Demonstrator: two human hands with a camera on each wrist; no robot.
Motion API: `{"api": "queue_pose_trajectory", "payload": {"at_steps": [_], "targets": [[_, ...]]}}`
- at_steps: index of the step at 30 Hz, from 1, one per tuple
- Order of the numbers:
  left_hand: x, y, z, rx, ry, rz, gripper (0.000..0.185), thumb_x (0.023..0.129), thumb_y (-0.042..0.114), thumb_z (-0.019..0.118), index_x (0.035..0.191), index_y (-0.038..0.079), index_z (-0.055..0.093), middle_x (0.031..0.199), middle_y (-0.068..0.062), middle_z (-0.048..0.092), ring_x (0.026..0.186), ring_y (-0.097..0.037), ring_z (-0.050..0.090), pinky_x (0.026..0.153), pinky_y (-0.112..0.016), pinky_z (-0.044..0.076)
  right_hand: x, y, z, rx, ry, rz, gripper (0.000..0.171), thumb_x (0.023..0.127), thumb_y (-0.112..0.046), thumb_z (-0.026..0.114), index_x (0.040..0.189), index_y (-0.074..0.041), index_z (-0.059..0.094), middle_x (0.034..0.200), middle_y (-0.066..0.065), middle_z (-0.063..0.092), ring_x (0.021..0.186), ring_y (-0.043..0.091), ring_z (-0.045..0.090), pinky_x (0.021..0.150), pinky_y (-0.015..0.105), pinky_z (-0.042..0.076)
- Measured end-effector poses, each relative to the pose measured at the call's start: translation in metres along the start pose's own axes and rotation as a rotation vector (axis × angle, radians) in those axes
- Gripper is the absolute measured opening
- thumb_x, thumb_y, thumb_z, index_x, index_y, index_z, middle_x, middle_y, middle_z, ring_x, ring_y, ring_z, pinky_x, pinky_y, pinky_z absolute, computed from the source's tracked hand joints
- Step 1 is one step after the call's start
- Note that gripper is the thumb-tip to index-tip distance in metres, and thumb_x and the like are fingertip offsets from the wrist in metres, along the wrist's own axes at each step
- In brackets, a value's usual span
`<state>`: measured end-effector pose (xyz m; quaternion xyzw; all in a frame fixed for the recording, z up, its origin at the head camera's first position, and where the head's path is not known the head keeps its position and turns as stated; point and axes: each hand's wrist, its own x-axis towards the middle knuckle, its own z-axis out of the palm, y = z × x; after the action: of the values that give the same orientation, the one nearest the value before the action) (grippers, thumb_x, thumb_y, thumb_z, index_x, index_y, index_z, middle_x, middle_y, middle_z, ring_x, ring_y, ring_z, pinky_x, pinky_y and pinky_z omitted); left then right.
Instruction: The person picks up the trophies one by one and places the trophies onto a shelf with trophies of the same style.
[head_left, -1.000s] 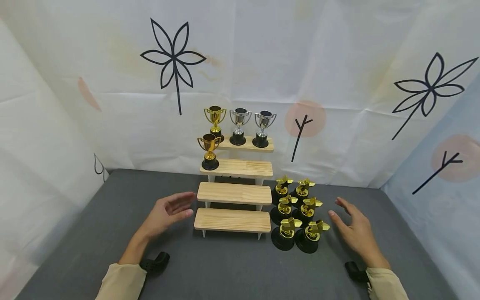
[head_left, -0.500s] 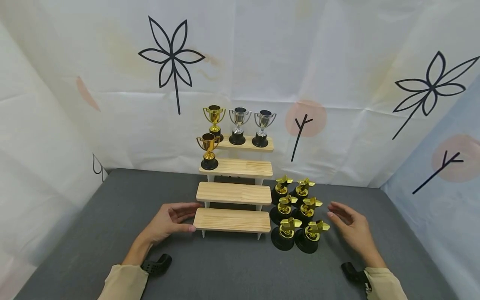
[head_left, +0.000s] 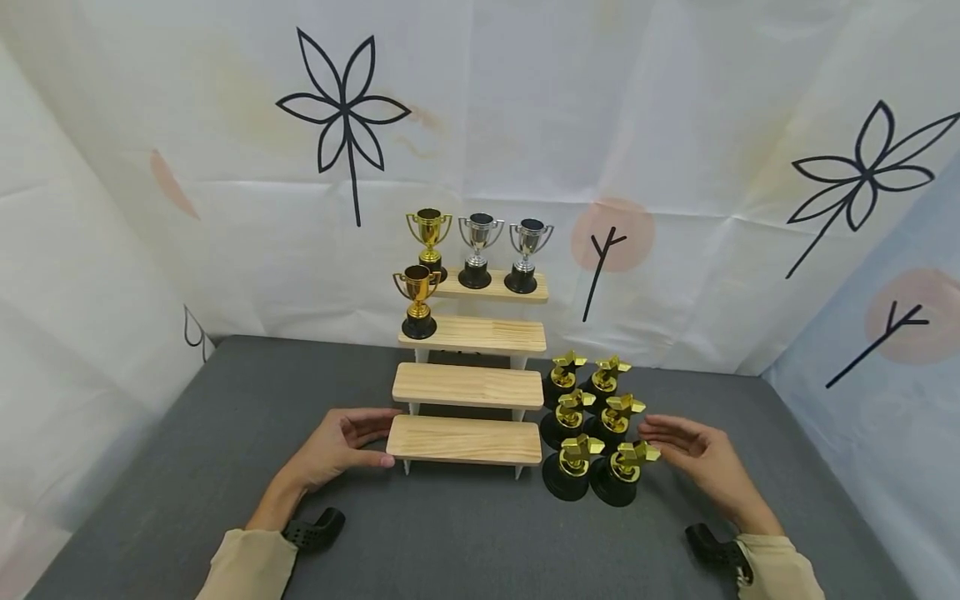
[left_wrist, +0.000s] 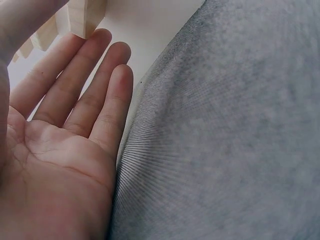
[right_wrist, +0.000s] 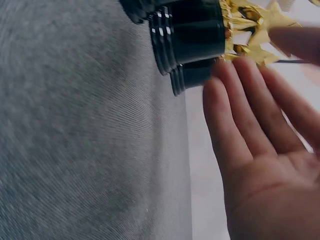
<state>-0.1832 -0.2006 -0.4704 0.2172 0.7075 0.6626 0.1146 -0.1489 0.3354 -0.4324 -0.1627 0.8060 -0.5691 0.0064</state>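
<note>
A wooden stand (head_left: 467, 439) of four steps rises at the back of a grey table (head_left: 225, 433). Four cup trophies stand on it: three on the top step, one gold (head_left: 429, 243) and two silver (head_left: 480, 250), and one more gold cup (head_left: 417, 302) on the second step's left end. The two lower steps are bare.

Just right of the stand, six star trophies (head_left: 592, 429) on black bases stand on the table in three rows of two.

The left hand (head_left: 341, 442) lies with fingers straight and relaxed, its fingertips at the left end of the lowest step; it grips nothing. The right hand (head_left: 693, 458) is also spread, fingers straight, its fingertips at the gold star of the nearest right trophy (head_left: 626, 471); whether they touch it is hard to tell.
</note>
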Motion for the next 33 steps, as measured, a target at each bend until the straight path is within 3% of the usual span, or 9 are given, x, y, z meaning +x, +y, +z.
{"api": "queue_pose_trajectory", "payload": {"at_steps": [4,8,11,14,21,33], "targets": [[-0.001,-0.001,0.0,-0.013,-0.004,0.002,0.07,0.078,-0.002,0.086,0.138,-0.016,0.052,0.138,-0.035,0.053,0.119,-0.014,0.064,0.104,-0.033,0.054,-0.001,0.002,-0.006,0.1,-0.145,0.014,0.048,0.095,0.007,0.066,0.137,0.02,0.047,0.128,0.009,0.069,0.115,0.008,0.065,0.09,0.029,0.061],[-0.002,-0.002,0.0,-0.015,-0.007,0.002,0.07,0.078,-0.003,0.086,0.138,-0.016,0.051,0.138,-0.035,0.053,0.118,-0.014,0.064,0.103,-0.032,0.054,-0.001,0.004,-0.007,0.108,-0.234,0.051,0.054,0.091,0.007,0.07,0.138,0.018,0.047,0.134,-0.007,0.065,0.117,0.004,0.063,0.091,0.029,0.06],[-0.001,-0.002,-0.001,-0.006,-0.007,-0.002,0.07,0.078,-0.002,0.086,0.137,-0.015,0.052,0.138,-0.034,0.053,0.119,-0.013,0.064,0.105,-0.036,0.053,0.0,0.005,-0.004,0.078,-0.252,0.044,0.057,0.088,0.006,0.074,0.138,0.016,0.049,0.134,-0.012,0.063,0.118,0.004,0.062,0.095,0.028,0.059],[0.0,-0.002,-0.001,0.004,-0.007,-0.009,0.07,0.078,-0.001,0.086,0.138,-0.015,0.052,0.139,-0.034,0.054,0.119,-0.013,0.063,0.106,-0.039,0.052,0.0,0.004,-0.001,0.032,-0.229,0.021,0.056,0.086,0.005,0.077,0.136,0.013,0.055,0.132,-0.01,0.065,0.116,0.005,0.063,0.095,0.028,0.059],[0.0,-0.001,-0.001,0.021,-0.002,-0.022,0.071,0.078,0.001,0.087,0.138,-0.015,0.053,0.139,-0.033,0.054,0.119,-0.011,0.063,0.107,-0.039,0.051,0.0,-0.003,0.004,-0.084,-0.157,0.013,0.048,0.083,0.0,0.082,0.128,0.006,0.066,0.124,-0.005,0.069,0.114,0.0,0.062,0.095,0.014,0.053],[0.0,0.0,-0.002,0.025,-0.007,-0.026,0.071,0.078,0.002,0.087,0.138,-0.015,0.052,0.14,-0.033,0.053,0.12,-0.016,0.063,0.106,-0.041,0.051,-0.001,-0.014,0.009,-0.05,-0.109,0.006,0.041,0.086,0.001,0.079,0.125,0.007,0.067,0.122,0.0,0.071,0.114,0.001,0.063,0.091,0.019,0.057]]}}
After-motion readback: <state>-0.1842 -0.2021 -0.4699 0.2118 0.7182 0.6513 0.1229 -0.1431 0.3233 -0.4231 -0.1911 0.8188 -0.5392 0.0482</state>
